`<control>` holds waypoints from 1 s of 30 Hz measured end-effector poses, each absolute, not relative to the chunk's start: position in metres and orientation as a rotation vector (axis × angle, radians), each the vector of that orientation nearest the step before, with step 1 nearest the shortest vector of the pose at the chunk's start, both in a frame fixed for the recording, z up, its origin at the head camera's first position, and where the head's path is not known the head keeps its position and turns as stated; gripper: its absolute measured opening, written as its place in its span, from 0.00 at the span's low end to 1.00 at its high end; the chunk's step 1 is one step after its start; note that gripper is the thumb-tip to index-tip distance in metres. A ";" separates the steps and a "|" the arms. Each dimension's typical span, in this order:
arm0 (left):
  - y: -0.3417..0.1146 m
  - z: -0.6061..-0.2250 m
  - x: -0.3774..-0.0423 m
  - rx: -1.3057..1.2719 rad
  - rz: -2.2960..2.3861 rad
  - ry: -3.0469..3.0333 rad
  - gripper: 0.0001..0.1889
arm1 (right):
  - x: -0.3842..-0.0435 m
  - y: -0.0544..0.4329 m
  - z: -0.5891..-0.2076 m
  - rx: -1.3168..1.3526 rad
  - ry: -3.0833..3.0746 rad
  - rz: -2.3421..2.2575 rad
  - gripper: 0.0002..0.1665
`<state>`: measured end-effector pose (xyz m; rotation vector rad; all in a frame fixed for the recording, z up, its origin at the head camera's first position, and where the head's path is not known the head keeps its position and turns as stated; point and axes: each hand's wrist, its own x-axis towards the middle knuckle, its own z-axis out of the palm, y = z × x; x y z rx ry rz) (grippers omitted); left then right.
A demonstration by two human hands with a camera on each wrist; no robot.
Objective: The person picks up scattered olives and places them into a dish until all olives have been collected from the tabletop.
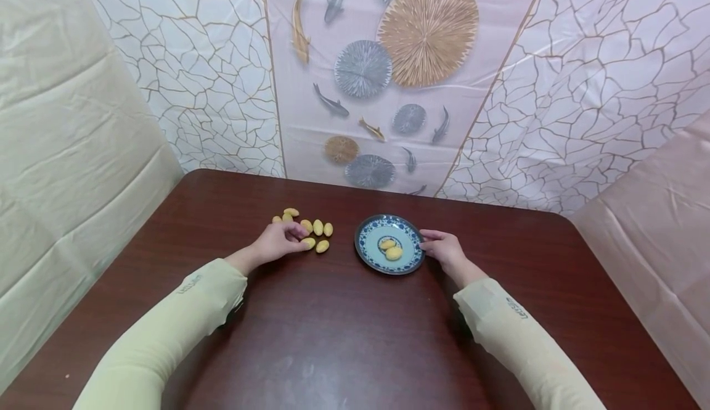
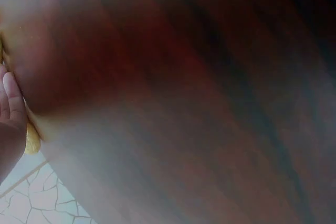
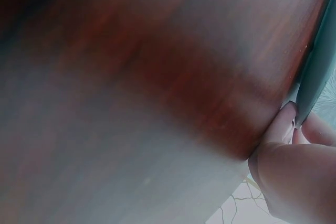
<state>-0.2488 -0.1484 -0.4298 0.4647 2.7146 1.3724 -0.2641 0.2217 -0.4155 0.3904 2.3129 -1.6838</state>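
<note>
Several small yellow oval fruits lie in a loose group left of the table's middle. My left hand reaches into this group from the left, thumb and fingers apart. Right at the thumb tip is one yellow fruit, and another fruit sits by the fingertips. Whether the hand grips a fruit I cannot tell. In the left wrist view a yellow fruit shows beyond the fingers. With thumb and fingers, my right hand holds the right rim of a blue-patterned plate. Two yellow fruits rest on its centre.
The dark reddish-brown table has rounded far corners. Behind it hangs a patterned cloth with fish and round leaves. Pale fabric flanks the left side, pinkish fabric the right.
</note>
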 end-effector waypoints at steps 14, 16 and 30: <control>-0.149 -0.434 -0.251 0.516 1.301 2.723 0.12 | -0.265 0.222 -0.415 0.384 2.305 -1.670 0.27; -0.149 -0.434 -0.251 0.522 1.298 2.728 0.12 | -0.265 0.222 -0.415 0.379 2.310 -1.668 0.27; -0.147 -0.431 -0.249 0.436 1.282 2.734 0.12 | -0.264 0.221 -0.415 0.371 2.307 -1.743 0.28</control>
